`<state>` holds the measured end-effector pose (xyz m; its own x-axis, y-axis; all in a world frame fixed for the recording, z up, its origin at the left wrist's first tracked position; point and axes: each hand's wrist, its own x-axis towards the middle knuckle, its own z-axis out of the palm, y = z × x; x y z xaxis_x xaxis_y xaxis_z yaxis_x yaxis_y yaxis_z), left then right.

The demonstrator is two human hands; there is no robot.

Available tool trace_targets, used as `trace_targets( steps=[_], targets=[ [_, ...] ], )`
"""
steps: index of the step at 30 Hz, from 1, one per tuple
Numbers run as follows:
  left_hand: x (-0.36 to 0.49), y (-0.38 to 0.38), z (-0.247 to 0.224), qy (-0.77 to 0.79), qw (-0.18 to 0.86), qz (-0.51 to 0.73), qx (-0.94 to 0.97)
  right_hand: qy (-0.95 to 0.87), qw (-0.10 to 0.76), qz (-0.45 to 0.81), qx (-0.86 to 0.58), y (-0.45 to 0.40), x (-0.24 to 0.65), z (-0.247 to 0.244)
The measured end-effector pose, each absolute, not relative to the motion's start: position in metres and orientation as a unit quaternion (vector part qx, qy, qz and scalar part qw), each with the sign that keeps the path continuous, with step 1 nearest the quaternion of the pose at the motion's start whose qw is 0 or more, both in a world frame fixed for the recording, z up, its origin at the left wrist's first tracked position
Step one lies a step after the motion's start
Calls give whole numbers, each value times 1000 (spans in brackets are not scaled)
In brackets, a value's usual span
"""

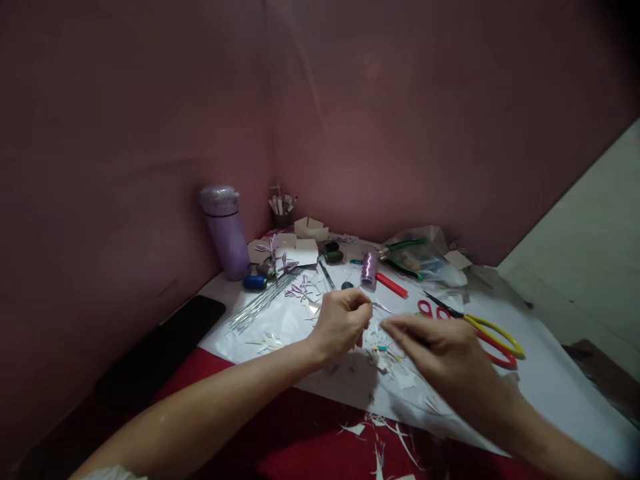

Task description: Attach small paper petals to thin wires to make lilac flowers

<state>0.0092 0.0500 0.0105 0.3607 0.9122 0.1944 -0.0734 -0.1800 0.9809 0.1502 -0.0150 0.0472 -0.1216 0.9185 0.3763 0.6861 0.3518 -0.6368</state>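
My left hand (343,323) is raised over the white sheet, thumb and fingers pinched together on something too small to make out. A thin pale purple strip (383,307) shows just beyond its fingertips; whether the hand holds it cannot be told. Close by on the right, my right hand (445,350) has its thumb and fingers pressed together, slightly blurred, and what they pinch is not visible. Behind the hands stands a spool of shiny purple thread (369,269). Paper scraps (395,367) lie beneath them. Scissors with yellow and red handles (493,333) lie partly behind my right hand.
A purple bottle (227,237) stands at the left, near thin wires (265,300), a blue thread spool (255,283) and purple thread-wrapped sprigs (299,289). Green-handled pliers (407,257) lie by a plastic bag (440,263). A black phone-like slab (193,317) is at left. Pink walls (400,120) rise behind.
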Motion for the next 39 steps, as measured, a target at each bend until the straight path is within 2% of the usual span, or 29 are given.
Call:
trace_targets(
  steps=[2, 5, 10, 12, 15, 20, 23, 27, 34, 37, 39],
  targets=[
    [8, 49, 10, 325, 574, 427, 619, -728, 389, 134, -548, 4, 164, 63],
    [7, 47, 13, 289, 639, 395, 594, -681, 422, 235, -550, 34, 182, 66],
    [5, 43, 18, 272, 668, 414, 556, -568, 421, 418, -570, 29, 170, 21],
    [4, 42, 18, 290, 650, 434, 551, -551, 437, 422, -572, 9, 154, 5],
    [4, 43, 13, 336, 590, 452, 578, -654, 413, 331, -541, -18, 137, 4],
    [0, 44, 3, 349, 483, 405, 693, -789, 311, 104, -520, -9, 146, 50],
    [-1, 44, 1, 336, 504, 375, 702, -775, 331, 165, -513, 20, 168, 68],
    [-2, 46, 3, 336, 542, 379, 671, -724, 366, 268, -520, 47, 196, 55],
    [-1, 43, 9, 289, 614, 327, 658, -702, 395, 270, -528, 51, 202, 21],
    [-1, 45, 7, 319, 578, 331, 674, -697, 403, 255, -536, 47, 203, 23],
    [-3, 49, 4, 330, 492, 348, 727, -702, 395, 229, -546, 42, 205, 27]
  ],
)
